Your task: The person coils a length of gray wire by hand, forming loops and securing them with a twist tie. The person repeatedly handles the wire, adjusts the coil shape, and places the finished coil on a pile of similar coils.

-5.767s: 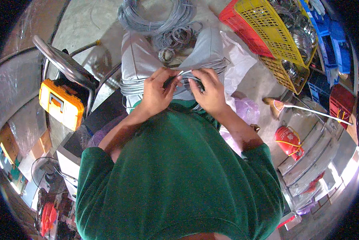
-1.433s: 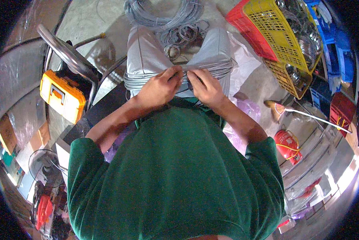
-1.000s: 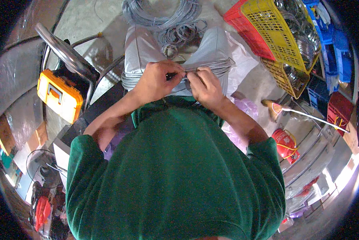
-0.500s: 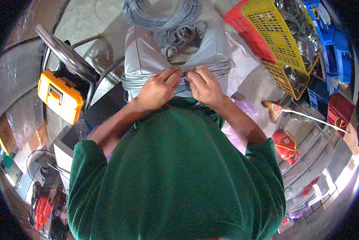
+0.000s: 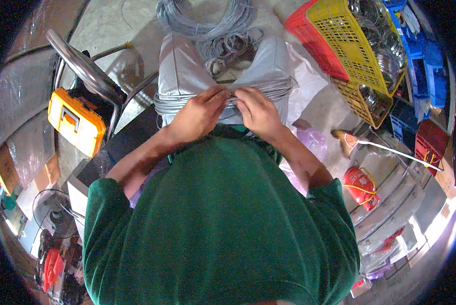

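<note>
Across my lap lies a bundle of thin grey wire (image 5: 172, 104), its strands spreading out on both sides of my hands. My left hand (image 5: 203, 109) and my right hand (image 5: 257, 111) meet over its middle, fingertips nearly touching. Both are closed in a pinch at the strands; exactly what the fingertips grip is too small to make out. Beyond my knees, on the floor, rests a large coil of grey wire (image 5: 205, 31), with a looser tangle of wire loops (image 5: 228, 48) between my legs.
Yellow crates (image 5: 334, 30) with shiny metal coils and a red crate (image 5: 314, 43) stand at far right, beside blue bins (image 5: 434, 66). A broom (image 5: 350, 142) and a red gas cylinder (image 5: 360, 185) are on the right. An orange toolbox (image 5: 75, 122) sits left, near a fan (image 5: 55, 213).
My right hand has rolled inward slightly, its fingers now lying closer over the strands. My left hand stays nearly in place. The wire bundle has hardly moved.
</note>
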### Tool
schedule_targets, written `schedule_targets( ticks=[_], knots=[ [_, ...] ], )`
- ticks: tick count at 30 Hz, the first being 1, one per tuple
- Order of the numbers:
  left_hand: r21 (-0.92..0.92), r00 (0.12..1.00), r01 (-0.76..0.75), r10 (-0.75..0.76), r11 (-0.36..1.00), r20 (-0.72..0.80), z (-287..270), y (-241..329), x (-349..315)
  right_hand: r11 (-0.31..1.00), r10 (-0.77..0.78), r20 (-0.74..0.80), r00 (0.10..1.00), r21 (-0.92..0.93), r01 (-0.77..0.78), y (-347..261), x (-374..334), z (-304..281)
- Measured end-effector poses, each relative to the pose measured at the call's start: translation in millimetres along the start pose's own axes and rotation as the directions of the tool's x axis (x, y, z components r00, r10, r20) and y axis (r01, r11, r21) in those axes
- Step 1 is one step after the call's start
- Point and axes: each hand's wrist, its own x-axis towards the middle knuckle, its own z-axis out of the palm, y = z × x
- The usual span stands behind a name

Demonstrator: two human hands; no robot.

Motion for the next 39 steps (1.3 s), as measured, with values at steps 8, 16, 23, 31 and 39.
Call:
schedule_targets(
  ticks=[8, 16, 23, 31, 39],
  knots=[
    [-0.090, 0.980, 0.058, -0.074, 0.994, -0.183, 11, 11, 1, 0.955, 0.222, 0.096, 0.970, 0.177, -0.236, -3, 12, -14],
    [-0.409, 0.871, 0.449, -0.492, 0.794, 0.001, 9, 6, 17, 0.509, 0.572, 0.316, 0.757, 0.587, -0.630, 1, 13, -24],
    [-0.848, 0.791, 0.422, -0.587, 0.319, 0.173, -15, -13, 36, 0.332, 0.528, 0.552, 0.646, 0.566, -0.755, 8, 35, -48],
    [-0.454, 0.740, 0.457, -0.610, 0.765, -0.283, -44, -51, 29, 0.400, 0.631, 0.253, 0.733, 0.703, -0.587, 63, 112, -39],
    [0.214, 0.933, 0.298, -0.331, 0.930, 0.138, 3, -44, -16, 0.594, 0.778, 0.119, 0.616, 0.176, -0.785, 190, 113, 36]
  ],
)
